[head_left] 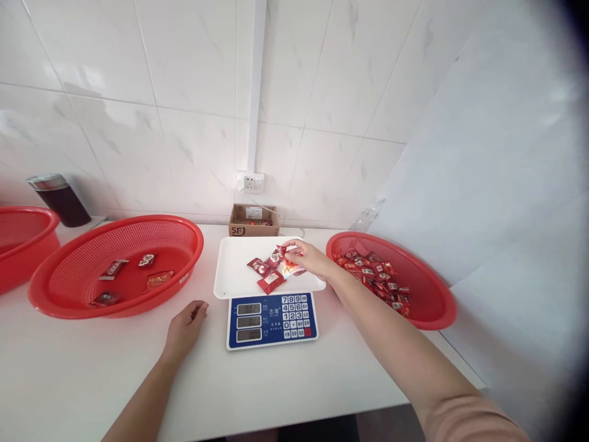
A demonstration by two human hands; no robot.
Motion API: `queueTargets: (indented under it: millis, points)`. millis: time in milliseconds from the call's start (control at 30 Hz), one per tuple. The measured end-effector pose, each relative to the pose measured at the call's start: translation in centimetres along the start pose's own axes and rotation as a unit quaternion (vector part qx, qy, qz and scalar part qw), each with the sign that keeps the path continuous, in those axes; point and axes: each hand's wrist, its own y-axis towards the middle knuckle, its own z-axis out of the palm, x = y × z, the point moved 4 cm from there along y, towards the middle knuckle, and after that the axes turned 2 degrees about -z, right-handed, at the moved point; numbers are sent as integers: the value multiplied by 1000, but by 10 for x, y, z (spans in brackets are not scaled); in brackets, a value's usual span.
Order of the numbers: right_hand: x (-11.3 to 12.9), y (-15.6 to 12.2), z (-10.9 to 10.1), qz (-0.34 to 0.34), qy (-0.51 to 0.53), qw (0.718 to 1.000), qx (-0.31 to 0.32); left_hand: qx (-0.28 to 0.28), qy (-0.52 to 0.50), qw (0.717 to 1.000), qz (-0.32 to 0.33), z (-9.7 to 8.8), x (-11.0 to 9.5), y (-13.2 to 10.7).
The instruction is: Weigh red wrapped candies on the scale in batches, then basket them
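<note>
My right hand (pixel 307 258) reaches over the white tray of the scale (pixel 234 270), its fingers pinched on wrapped candies (pixel 289 266). A few more red candy packets (pixel 267 273) lie on the tray beside it. My left hand (pixel 186 328) rests on the white table left of the scale's blue keypad (pixel 271 319), fingers loosely curled with nothing in them. A red basket (pixel 427 307) on the right holds many wrapped candies (pixel 375 276). Another red basket (pixel 69 288) on the left holds several packets (pixel 147 260).
A third red basket (pixel 18 245) shows at the far left edge, with a dark cylindrical container (pixel 59 199) behind it. A small cardboard box (pixel 254 221) sits against the tiled wall under a socket (pixel 252 182). The table's front edge runs close to me.
</note>
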Motion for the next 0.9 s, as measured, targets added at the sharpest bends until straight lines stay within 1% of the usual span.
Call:
queueTargets:
  millis: [67, 133, 233, 300, 433, 500, 567, 633, 800, 900]
  points:
    - [-1, 5, 3, -24, -10, 1000, 13, 0, -1, 1000, 1, 0, 0, 0]
    - [-3, 10, 5, -63, -34, 997, 15, 1, -1, 1000, 2, 0, 0, 0]
    - [-4, 18, 6, -140, -75, 987, -14, 0, -1, 1000, 4, 1, 1, 1]
    - [-5, 22, 6, -171, -88, 981, -33, -2, 0, 1000, 5, 1, 2, 1]
    - [-11, 26, 6, -166, -77, 981, -61, -3, 1, 1000, 7, 1, 3, 2]
    - [-14, 26, 3, -160, -75, 980, -95, -2, 1, 1000, 7, 1, 3, 1]
    - [-14, 24, -1, -168, -87, 972, -138, 0, 3, 1000, 7, 1, 4, 1]
    - [-11, 21, -6, -176, -98, 964, -174, 1, 4, 1000, 6, 1, 4, 1]
    - [6, 10, -18, -195, -91, 949, -230, 1, 5, 1000, 6, 2, 5, 2]
    - [9, 7, -16, -201, -44, 949, -237, 1, 5, 1000, 8, 3, 6, 2]
